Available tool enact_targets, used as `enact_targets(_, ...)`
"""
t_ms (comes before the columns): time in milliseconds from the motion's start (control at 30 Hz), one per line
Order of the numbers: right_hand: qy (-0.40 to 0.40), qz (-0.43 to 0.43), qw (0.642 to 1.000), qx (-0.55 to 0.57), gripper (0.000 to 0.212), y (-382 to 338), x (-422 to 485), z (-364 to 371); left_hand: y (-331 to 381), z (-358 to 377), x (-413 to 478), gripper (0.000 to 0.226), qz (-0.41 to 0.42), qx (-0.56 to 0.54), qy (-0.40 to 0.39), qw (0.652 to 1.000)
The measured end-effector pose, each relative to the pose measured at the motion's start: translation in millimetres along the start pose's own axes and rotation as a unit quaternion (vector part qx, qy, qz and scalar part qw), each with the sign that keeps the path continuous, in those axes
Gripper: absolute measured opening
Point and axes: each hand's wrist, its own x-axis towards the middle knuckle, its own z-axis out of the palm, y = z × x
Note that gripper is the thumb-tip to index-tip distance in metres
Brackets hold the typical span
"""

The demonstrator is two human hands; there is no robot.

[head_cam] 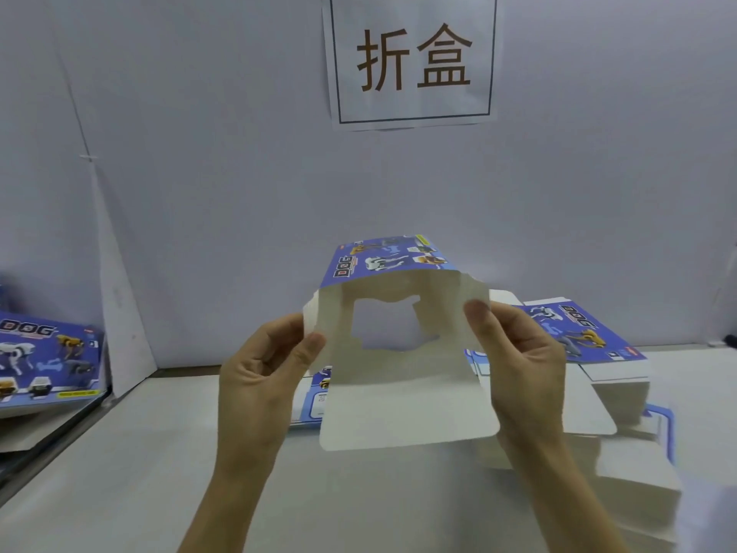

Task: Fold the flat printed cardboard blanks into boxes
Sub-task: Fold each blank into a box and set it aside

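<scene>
I hold one cardboard blank point(402, 393) up in front of me above the table. Its plain whitish inner side faces me, with an irregular window cut-out in the upper middle. A blue printed panel reading "DOG" point(393, 259) is bent away at its top. My left hand point(263, 377) pinches the blank's left edge between thumb and fingers. On the blank's upper right edge my right hand point(518, 361) grips with the thumb in front. A rounded flap hangs at the bottom.
A stack of flat blanks point(622, 397) lies on the table at the right, its top one blue side up. Another blue printed blank or box point(48, 361) rests at the far left. A white paper sign point(412, 59) hangs on the back wall.
</scene>
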Motion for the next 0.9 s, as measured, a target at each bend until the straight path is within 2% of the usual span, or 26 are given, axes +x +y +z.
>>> enact_targets(133, -0.123, 0.123, 0.979, 0.105, 0.025, -7, 6, -8, 1, -13, 4, 0.029, -0.082, -0.114, -0.088, 0.986)
enact_targets(200, -0.133, 0.153, 0.974, 0.099, 0.024, -7, 8, -13, -2, -19, 6, 0.044, -0.090, -0.072, -0.099, 0.988)
enact_targets(267, -0.133, 0.170, 0.971, 0.097, 0.022, -7, 11, -17, -4, -20, 7, 0.033, -0.091, -0.039, -0.079, 0.992)
enact_targets(333, -0.133, 0.198, 0.965, 0.107, 0.024, -5, 13, -18, -9, -18, 8, 0.025, -0.105, -0.058, -0.075, 0.990)
enact_targets(433, -0.123, 0.260, 0.943, 0.166, 0.034, -1, 13, -14, -10, -13, 4, 0.025, -0.139, -0.148, -0.104, 0.974)
enact_targets(500, -0.119, 0.237, 0.947, 0.180, 0.028, 1, 12, -9, -7, -12, 3, 0.028, -0.154, -0.168, -0.124, 0.966)
enact_targets(533, -0.114, 0.214, 0.953, 0.180, 0.024, 1, 11, -7, -6, -13, 4, 0.038, -0.169, -0.164, -0.128, 0.963)
enact_targets(600, -0.114, 0.178, 0.961, 0.178, 0.023, -1, 11, -6, -5, -17, 7, 0.059, -0.242, -0.121, -0.104, 0.957)
enact_targets(667, -0.130, 0.175, 0.959, 0.182, 0.024, -6, 12, -10, -6, -21, 9, 0.072, -0.324, -0.070, -0.070, 0.941)
enact_targets(767, -0.174, 0.209, 0.947, 0.172, 0.034, -13, 18, -14, -3, -26, 10, 0.061, -0.372, -0.113, -0.049, 0.920)
enact_targets(833, -0.164, 0.227, 0.949, 0.146, 0.046, -15, 21, -12, 2, -28, 11, 0.053, -0.388, -0.150, -0.054, 0.908)
enact_targets(900, -0.140, 0.241, 0.948, 0.155, 0.042, -15, 22, -9, 4, -29, 13, 0.051, -0.364, -0.174, -0.047, 0.914)
